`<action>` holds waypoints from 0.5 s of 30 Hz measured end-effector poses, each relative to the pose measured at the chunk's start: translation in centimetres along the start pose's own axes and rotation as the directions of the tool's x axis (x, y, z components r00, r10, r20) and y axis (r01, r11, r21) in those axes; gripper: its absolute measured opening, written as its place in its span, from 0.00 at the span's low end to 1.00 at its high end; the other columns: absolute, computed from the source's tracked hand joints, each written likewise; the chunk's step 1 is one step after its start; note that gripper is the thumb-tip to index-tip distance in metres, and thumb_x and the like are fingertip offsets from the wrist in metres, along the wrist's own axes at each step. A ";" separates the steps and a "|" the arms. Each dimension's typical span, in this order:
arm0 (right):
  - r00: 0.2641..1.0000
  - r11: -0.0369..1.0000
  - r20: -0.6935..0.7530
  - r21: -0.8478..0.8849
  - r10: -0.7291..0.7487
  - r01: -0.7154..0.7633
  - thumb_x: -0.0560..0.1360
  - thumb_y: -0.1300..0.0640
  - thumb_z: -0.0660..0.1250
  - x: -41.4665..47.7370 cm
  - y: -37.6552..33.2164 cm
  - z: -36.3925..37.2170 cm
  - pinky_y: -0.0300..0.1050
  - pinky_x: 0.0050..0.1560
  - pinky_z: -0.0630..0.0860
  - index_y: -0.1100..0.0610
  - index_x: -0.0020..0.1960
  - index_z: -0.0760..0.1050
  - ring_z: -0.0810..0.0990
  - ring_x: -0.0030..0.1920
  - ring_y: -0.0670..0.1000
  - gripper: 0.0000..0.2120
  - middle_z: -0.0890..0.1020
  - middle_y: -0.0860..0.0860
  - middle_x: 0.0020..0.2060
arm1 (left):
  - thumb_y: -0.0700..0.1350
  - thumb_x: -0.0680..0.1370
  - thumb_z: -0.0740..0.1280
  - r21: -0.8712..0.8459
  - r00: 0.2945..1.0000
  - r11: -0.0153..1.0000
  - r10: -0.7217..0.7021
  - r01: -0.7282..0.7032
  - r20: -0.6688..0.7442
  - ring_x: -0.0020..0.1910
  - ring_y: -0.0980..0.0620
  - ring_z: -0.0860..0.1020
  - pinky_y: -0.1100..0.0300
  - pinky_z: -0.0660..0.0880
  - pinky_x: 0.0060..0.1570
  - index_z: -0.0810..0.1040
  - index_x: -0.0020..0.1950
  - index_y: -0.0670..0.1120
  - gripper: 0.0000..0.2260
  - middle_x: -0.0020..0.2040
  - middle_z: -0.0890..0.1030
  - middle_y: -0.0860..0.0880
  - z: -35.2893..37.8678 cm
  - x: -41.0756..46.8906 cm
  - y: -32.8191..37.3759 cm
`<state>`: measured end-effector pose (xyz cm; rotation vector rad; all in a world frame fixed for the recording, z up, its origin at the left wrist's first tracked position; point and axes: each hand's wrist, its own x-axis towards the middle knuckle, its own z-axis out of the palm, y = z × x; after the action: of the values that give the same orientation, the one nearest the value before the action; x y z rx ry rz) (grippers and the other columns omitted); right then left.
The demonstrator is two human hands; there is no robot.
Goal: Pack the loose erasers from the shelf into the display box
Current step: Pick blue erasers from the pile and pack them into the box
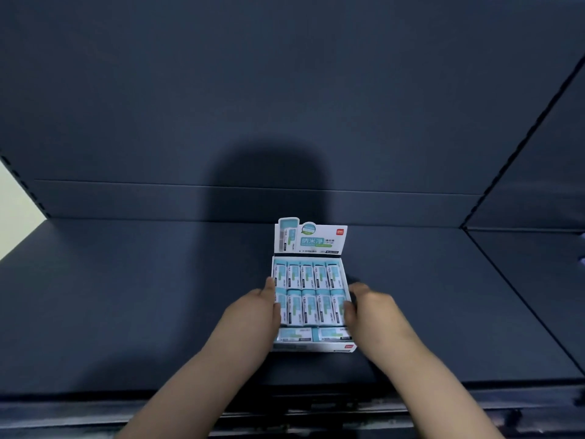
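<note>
The left hand clasps the display box at its 9 o'clock wall, thumb lying along the rim. The box is white, with a teal-printed header card standing at its 12 o'clock edge. It sits on the dark shelf, toward 6 o'clock of the view. Teal-and-white sleeved erasers fill it: two rows of five, plus two lying crosswise at 6 o'clock. The right hand grips the 3 o'clock wall, fingers curled.

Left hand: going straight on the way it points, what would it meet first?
The box: the left hand angles into its left wall and seems to touch it; contact depth is unclear.
</note>
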<state>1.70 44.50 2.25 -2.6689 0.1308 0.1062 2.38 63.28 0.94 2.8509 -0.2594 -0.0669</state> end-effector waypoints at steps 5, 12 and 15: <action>1.000 1.000 0.009 -0.013 0.012 -0.012 0.77 0.56 0.58 -0.1 0.5 -0.3 0.48 0.42 0.77 0.58 0.56 0.72 0.79 0.44 0.60 0.10 0.82 0.57 0.46 | 0.46 0.83 0.50 0.046 1.000 0.999 -0.002 0.001 0.021 0.57 0.52 0.73 0.64 0.68 0.48 0.46 0.77 0.45 0.24 0.63 0.72 0.47 0.4 -0.1 0.7; 1.000 0.998 0.003 -0.046 0.030 -0.030 0.77 0.58 0.57 -0.4 1.1 -0.5 0.47 0.40 0.75 0.59 0.55 0.70 0.79 0.44 0.61 0.09 0.81 0.59 0.46 | 0.48 0.83 0.50 -0.009 1.000 1.000 0.000 0.001 0.012 0.56 0.51 0.73 0.63 0.67 0.47 0.47 0.77 0.45 0.24 0.61 0.73 0.47 0.2 -0.6 1.6; 0.999 0.997 -0.006 -0.061 0.038 -0.039 0.77 0.59 0.57 -0.6 1.7 -0.7 0.46 0.40 0.75 0.59 0.55 0.70 0.79 0.44 0.61 0.08 0.81 0.59 0.46 | 0.48 0.83 0.50 -0.028 0.999 1.000 0.007 -0.006 0.033 0.56 0.52 0.73 0.65 0.65 0.45 0.47 0.77 0.45 0.24 0.61 0.73 0.47 0.5 -0.7 2.2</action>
<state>0.97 42.67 2.19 -2.7281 0.1832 0.1179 1.25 61.23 1.06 2.8234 -0.2724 -0.1151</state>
